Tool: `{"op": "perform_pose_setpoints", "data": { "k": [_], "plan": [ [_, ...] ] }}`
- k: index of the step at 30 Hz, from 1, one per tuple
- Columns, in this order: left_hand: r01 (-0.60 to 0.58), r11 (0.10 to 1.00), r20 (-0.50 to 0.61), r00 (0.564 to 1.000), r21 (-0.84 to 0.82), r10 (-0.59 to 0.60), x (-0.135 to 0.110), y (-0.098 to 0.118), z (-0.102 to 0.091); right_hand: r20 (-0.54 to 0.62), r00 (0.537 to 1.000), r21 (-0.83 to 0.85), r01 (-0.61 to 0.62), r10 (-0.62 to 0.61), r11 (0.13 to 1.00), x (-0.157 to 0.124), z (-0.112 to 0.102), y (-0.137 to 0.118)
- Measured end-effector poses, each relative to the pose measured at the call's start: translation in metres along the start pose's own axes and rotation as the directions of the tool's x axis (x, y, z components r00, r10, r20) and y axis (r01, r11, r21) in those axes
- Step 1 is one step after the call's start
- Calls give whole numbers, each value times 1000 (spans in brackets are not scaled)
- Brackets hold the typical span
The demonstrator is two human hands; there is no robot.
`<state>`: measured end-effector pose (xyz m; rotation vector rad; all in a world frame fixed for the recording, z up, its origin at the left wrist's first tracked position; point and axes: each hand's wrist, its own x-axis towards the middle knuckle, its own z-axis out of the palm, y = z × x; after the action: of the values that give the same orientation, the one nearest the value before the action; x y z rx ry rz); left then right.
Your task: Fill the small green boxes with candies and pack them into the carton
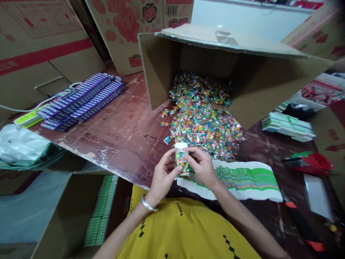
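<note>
My left hand (163, 175) and my right hand (201, 166) both pinch a small green printed carton (182, 160), held upright between them with its white top flap up. Just under my right hand lies a fanned row of flat green carton blanks (248, 180). Beyond the hands a heap of small colourful wrapped candies (202, 118) spills out of a big cardboard box (159, 72) lying on its side on the worn red table (124, 133).
Rows of purple flat cartons (81, 100) lie at the table's left. A stack of pale green cartons (288, 126) sits at the right, with red-handled tools (312, 162) nearer. A box on the floor at lower left holds filled green cartons (101, 212). Cardboard boxes stand behind.
</note>
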<state>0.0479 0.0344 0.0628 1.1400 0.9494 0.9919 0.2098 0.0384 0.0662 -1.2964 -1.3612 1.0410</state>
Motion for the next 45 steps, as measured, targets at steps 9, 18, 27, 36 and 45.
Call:
{"op": "perform_pose_setpoints", "data": {
  "k": [9, 18, 27, 36, 45],
  "plan": [
    [11, 998, 36, 999, -69, -8, 6, -2, -4, -87, 995, 101, 62, -53, 993, 4, 8, 0],
    [-22, 993, -66, 997, 120, 30, -2, 2, -8, 130, 986, 93, -113, 100, 989, 21, 1, 1],
    [-8, 984, 37, 999, 178, 1, -6, 4, -12, 172, 981, 44, -96, 87, 994, 28, -1, -6],
    [0, 993, 9, 1000, 114, -1, 2, 5, -18, 257, 962, -201, 148, -94, 968, -2, 6, -2],
    [-45, 558, -119, 960, 829, 254, 49, 21, -84, 79, 995, -440, 83, -53, 894, 6, -24, 18]
  ]
}}
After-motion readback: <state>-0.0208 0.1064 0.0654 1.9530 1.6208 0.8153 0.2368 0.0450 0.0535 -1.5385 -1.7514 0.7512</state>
